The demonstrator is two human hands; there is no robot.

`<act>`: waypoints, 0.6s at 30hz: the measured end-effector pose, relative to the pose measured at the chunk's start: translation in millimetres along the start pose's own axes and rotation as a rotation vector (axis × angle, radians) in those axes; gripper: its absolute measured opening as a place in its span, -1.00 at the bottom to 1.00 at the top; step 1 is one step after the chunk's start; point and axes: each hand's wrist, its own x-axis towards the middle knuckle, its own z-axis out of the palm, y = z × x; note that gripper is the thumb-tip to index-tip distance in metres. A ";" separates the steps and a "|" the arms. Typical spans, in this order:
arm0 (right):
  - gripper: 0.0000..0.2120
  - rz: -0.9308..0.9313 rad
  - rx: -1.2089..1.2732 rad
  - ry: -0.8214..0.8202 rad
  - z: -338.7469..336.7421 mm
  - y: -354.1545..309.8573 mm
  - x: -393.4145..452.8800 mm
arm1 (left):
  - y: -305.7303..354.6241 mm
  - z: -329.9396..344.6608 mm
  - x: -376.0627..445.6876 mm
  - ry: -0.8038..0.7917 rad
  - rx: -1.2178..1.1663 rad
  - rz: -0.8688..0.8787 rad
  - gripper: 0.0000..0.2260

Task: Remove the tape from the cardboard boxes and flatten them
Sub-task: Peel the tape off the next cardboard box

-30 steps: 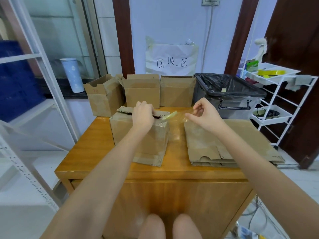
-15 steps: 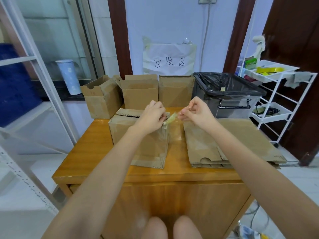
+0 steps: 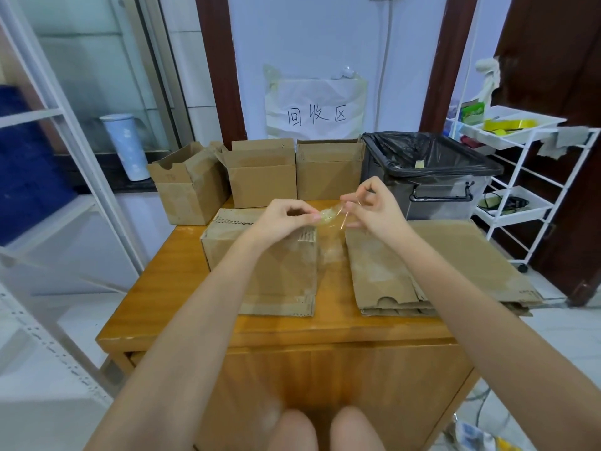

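Note:
A cardboard box (image 3: 260, 271) lies on its side in the middle of the wooden table (image 3: 169, 304), under my left arm. Above its top right corner both hands hold a crumpled strip of clear tape (image 3: 328, 218). My left hand (image 3: 286, 219) pinches its left end. My right hand (image 3: 374, 209) pinches its right end with thumb and fingers. A stack of flattened boxes (image 3: 439, 271) lies on the table's right side.
Three upright open boxes (image 3: 260, 177) stand along the table's far edge. A grey bin with a black bag (image 3: 429, 177) sits at the back right. A white trolley (image 3: 520, 177) stands to the right, a white metal rack (image 3: 65, 177) to the left.
My hands came together over the box's corner. The tape, first stretched out between them, is now bunched up between the fingers of both hands.

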 end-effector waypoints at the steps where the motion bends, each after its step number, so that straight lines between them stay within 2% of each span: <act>1: -0.76 -0.001 -0.028 0.009 -0.9 1.7 0.9 | 0.6 -1.0 -0.6 -0.009 -0.023 -0.026 -0.96; 8: -0.76 -0.074 -0.191 0.026 5.0 12.1 12.3 | -3.0 -3.3 2.7 -0.036 -0.026 -0.011 -0.93; 13: -0.79 -0.060 -0.172 -0.138 16.5 1.9 19.8 | -9.2 -5.1 4.6 -0.021 -0.017 0.028 -0.95; 18: -0.82 0.101 -0.078 -0.342 11.2 -4.7 22.7 | -12.3 -5.8 5.0 -0.002 0.005 0.046 -0.94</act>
